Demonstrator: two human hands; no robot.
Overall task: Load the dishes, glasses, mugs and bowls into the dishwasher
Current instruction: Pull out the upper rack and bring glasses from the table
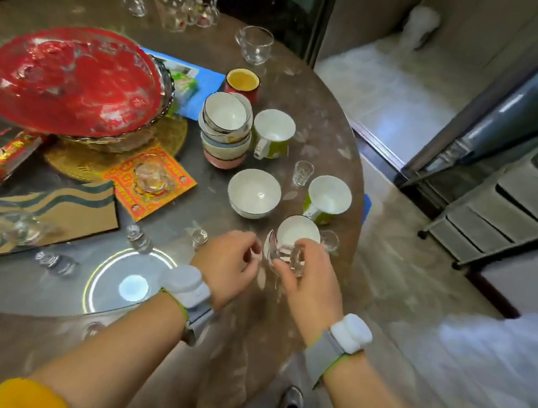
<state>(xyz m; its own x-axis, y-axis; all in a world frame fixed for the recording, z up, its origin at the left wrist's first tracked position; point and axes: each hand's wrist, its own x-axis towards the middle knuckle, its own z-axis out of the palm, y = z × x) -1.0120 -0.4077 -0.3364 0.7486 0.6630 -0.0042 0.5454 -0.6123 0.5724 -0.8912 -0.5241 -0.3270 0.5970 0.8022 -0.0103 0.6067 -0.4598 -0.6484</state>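
Observation:
My right hand (311, 275) grips a small clear glass (286, 256) just above the round table's near right edge, in front of a white cup (298, 232). My left hand (228, 263) hovers beside it with fingers curled; it is blurred and I cannot see anything in it. Behind them stand a white bowl (253, 193), two green-and-white mugs (272, 133) (327, 198), a stack of bowls (226, 128), a red mug (243, 84) and a tiny shot glass (302, 173). No dishwasher is in view.
A red-covered glass platter (71, 79) fills the table's left. Several clear glasses (174, 7) stand at the far edge, and a glass cup (254, 44) to their right. Small glasses (138, 237) lie near a brown paper bag (31, 215). Grey drawers (520, 204) stand right of the table, across open floor.

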